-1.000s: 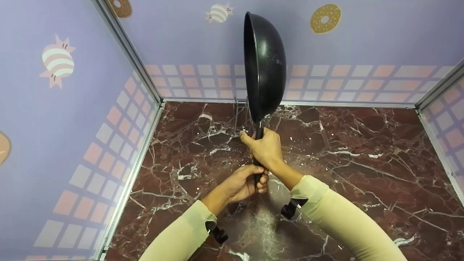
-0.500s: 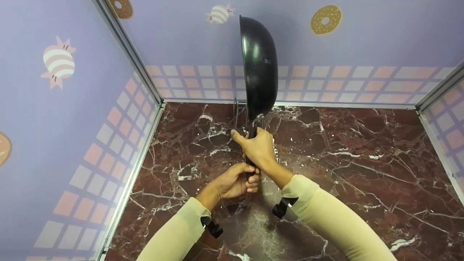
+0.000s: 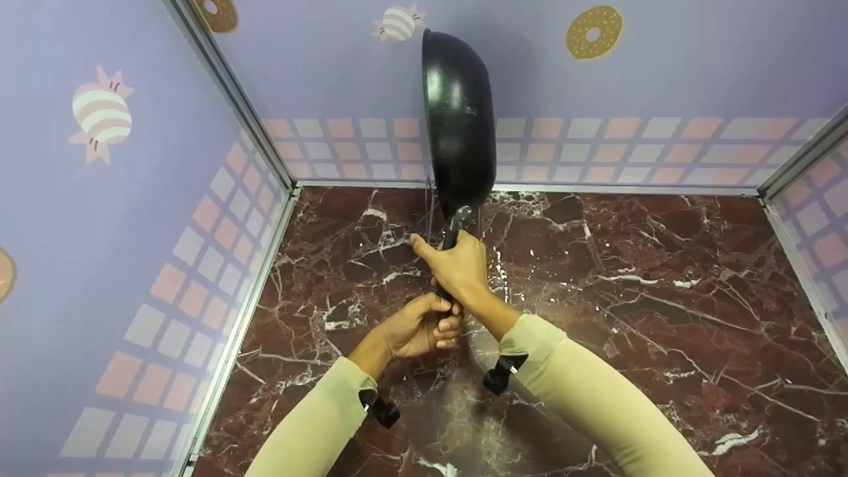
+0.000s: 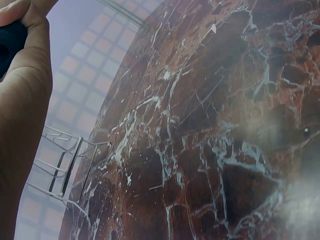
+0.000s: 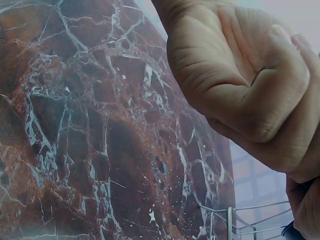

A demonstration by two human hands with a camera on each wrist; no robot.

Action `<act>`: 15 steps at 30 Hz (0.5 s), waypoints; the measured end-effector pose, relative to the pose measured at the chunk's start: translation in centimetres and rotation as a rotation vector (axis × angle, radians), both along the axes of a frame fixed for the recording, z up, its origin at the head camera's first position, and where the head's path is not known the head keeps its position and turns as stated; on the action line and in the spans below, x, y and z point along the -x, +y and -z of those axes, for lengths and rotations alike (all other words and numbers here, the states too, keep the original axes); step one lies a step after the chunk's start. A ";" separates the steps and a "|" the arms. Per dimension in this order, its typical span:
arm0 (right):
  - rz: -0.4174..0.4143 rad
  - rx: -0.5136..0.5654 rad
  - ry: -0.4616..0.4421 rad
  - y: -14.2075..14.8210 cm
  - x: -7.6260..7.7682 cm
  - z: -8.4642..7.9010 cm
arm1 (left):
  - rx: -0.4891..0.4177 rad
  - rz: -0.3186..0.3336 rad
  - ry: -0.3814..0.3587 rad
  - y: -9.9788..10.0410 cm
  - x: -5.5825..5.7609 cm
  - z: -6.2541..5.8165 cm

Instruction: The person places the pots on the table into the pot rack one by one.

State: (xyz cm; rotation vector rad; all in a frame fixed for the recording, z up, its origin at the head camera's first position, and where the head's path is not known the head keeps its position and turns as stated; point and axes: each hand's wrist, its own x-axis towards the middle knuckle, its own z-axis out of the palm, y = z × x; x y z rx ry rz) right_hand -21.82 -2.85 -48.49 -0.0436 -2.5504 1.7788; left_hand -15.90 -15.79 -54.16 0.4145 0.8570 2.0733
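A black wok (image 3: 460, 119) stands on edge in the air, rim to the left and rounded outside to the right. Its inside is turned away in the head view. My right hand (image 3: 462, 265) grips the dark handle (image 3: 450, 238) close to the bowl, with the thumb sticking out to the left. Lower on the same handle, my left hand (image 3: 421, 326) curls its fingers around the end. The handle's end (image 4: 11, 45) shows at the upper left of the left wrist view. Curled fingers (image 5: 275, 100) fill the upper right of the right wrist view.
A metal wire rack (image 4: 62, 170) stands at the back of the marbled tabletop (image 3: 662, 298), partly behind the wok. Small pale specks lie scattered near the middle. Patterned panels (image 3: 662, 86) enclose the back and sides.
Both hands and the wok have shifted left together. The wok has turned so its inside no longer shows, and its handle joint is more visible. The grip is unchanged.
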 end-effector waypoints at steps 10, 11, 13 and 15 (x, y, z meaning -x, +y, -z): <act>0.004 0.019 -0.036 -0.5 0.4 0.3 | -0.027 -0.005 0.005 -0.1 0.3 0.6; 0.002 0.019 -0.044 -0.5 0.4 0.4 | -0.028 -0.006 0.003 -0.1 0.2 0.6; -0.001 0.009 -0.052 -0.6 0.4 0.5 | -0.032 -0.006 0.001 -0.1 0.2 0.7; -0.003 0.002 -0.053 -0.6 0.4 0.7 | -0.038 -0.006 -0.005 -0.1 0.1 0.8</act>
